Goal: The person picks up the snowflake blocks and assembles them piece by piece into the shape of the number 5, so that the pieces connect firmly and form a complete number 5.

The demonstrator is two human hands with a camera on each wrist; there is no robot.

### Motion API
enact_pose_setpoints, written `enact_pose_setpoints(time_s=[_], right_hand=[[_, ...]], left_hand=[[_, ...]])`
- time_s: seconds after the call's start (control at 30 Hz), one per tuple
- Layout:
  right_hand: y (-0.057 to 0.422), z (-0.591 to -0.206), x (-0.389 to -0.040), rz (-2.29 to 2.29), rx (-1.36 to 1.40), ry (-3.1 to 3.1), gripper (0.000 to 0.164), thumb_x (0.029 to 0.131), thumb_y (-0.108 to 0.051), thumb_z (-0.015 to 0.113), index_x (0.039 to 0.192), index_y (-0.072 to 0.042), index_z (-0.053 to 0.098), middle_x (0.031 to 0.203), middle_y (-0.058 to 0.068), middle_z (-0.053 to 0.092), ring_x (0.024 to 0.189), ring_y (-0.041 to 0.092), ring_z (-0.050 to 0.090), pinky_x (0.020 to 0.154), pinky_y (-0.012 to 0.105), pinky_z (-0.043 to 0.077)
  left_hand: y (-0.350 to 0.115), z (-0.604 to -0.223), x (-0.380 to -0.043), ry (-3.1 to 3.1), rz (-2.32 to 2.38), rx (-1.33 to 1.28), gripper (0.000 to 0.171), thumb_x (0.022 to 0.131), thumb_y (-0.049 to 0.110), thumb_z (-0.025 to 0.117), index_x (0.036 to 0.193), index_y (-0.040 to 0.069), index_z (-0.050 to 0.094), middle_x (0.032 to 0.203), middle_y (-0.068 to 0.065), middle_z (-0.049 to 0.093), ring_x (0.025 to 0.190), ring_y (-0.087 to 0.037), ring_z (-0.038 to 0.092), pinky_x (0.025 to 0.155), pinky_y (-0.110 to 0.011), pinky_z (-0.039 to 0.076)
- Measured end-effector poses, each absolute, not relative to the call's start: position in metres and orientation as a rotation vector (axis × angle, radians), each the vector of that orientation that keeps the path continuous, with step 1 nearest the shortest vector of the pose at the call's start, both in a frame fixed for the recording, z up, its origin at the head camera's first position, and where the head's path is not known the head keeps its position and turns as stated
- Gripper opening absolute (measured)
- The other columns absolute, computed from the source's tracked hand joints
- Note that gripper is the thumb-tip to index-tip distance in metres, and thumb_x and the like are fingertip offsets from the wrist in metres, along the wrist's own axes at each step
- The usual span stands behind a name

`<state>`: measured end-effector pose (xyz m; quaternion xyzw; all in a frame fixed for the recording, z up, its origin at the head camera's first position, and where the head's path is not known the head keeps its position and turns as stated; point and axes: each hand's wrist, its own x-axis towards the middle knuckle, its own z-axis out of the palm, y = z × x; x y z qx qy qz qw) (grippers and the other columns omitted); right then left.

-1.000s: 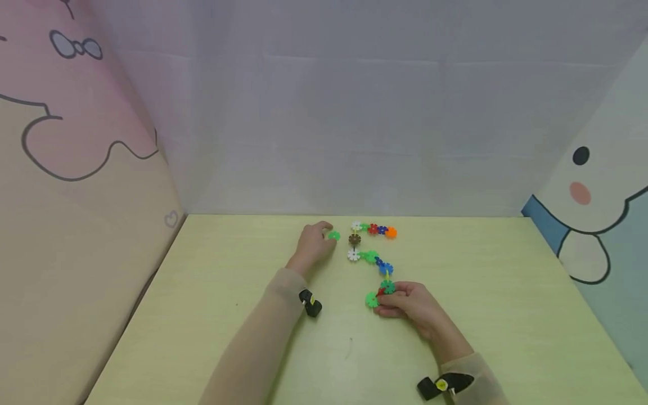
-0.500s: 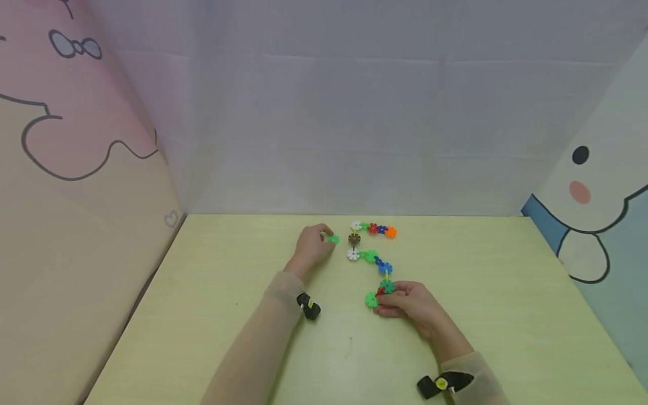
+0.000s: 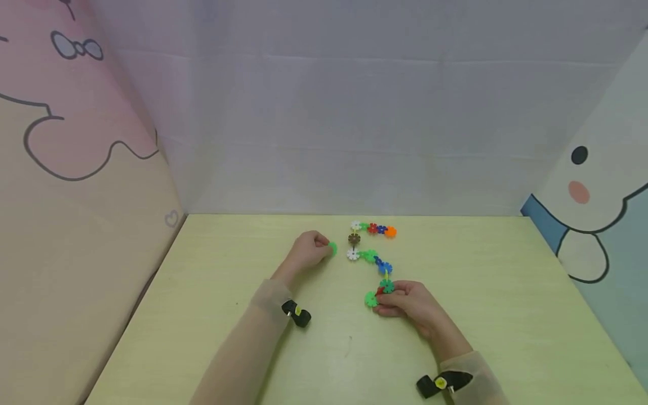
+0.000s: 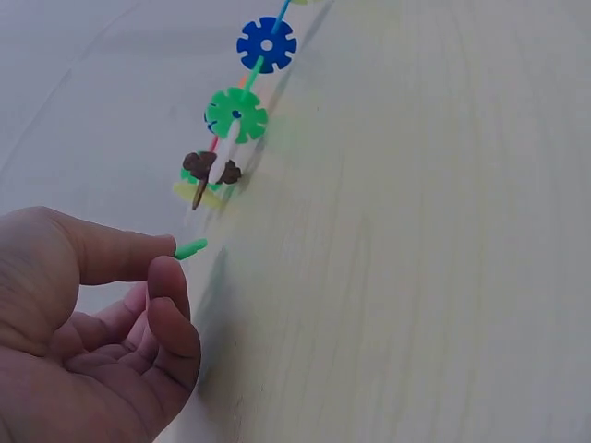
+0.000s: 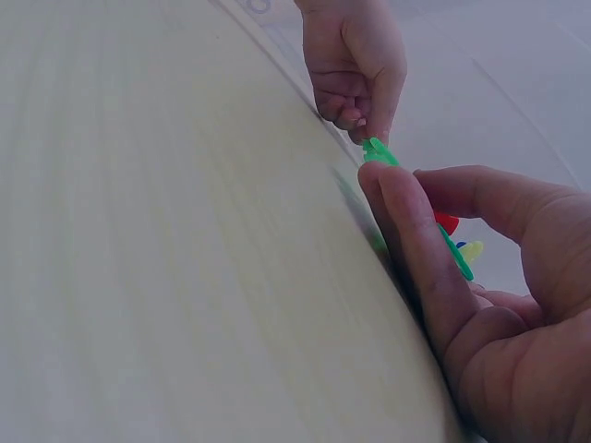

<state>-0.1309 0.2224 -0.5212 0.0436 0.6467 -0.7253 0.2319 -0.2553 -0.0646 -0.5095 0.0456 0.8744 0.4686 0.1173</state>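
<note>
In the head view my left hand point(image 3: 307, 250) pinches a loose light green notched disc point(image 3: 332, 248) between thumb and fingertips, a little left of the chain. The left wrist view shows that green disc point(image 4: 191, 248) edge-on at the fingertips. A zigzag chain of linked notched discs lies on the table, with white, brown point(image 3: 354, 239), green and blue point(image 3: 386, 268) ones. My right hand point(image 3: 412, 304) holds the chain's near end, pinching about a red disc point(image 3: 379, 291) between a teal-green disc point(image 3: 387, 286) and a light green end disc point(image 3: 372, 299). Its fingers partly hide the red one.
The pale yellow table point(image 3: 228, 337) meets a white cloth backdrop point(image 3: 354, 140) at its far edge. Cartoon-printed panels stand at left and right. The chain's far arm ends in an orange disc point(image 3: 390, 232). A black camera is strapped to each wrist.
My left hand has drawn the loose green disc slightly toward me, its fingers closing into a firmer pinch. The right hand and the chain have stayed in place.
</note>
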Motion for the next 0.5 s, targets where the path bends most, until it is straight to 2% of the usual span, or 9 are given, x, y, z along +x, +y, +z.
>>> enact_pose_setpoints(time_s=[0.13,0.23,0.5], right_hand=[[0.222,-0.522,-0.131,-1.999,0.115,1.779,0.039,0.100,0.001,0.075,0.130,0.020,0.058,0.108,0.023,0.080,0.093,0.026,0.082,0.087,0.036,0.065],[0.221,-0.523,-0.130,-2.004,0.092,1.771,0.043,0.100,0.001,0.076,0.132,0.021,0.055,0.108,0.023,0.080,0.093,0.027,0.082,0.087,0.037,0.064],[0.222,-0.527,-0.131,-2.007,0.088,1.782,0.038,0.100,0.002,0.076,0.129,0.021,0.058,0.107,0.024,0.080,0.092,0.027,0.082,0.086,0.037,0.065]], left_hand=[[-0.065,-0.508,-0.243,2.478,1.475,0.162,0.020,0.102,0.017,0.075,0.115,0.002,0.073,0.092,-0.007,0.074,0.076,-0.019,0.070,0.070,-0.030,0.056],[-0.064,-0.509,-0.230,2.411,1.544,0.220,0.015,0.102,0.013,0.075,0.111,0.001,0.073,0.088,-0.009,0.073,0.068,-0.018,0.069,0.062,-0.028,0.055],[-0.052,-0.515,-0.194,2.274,1.619,0.323,0.010,0.103,0.011,0.074,0.107,0.002,0.072,0.087,-0.008,0.074,0.063,-0.017,0.071,0.058,-0.030,0.057]])
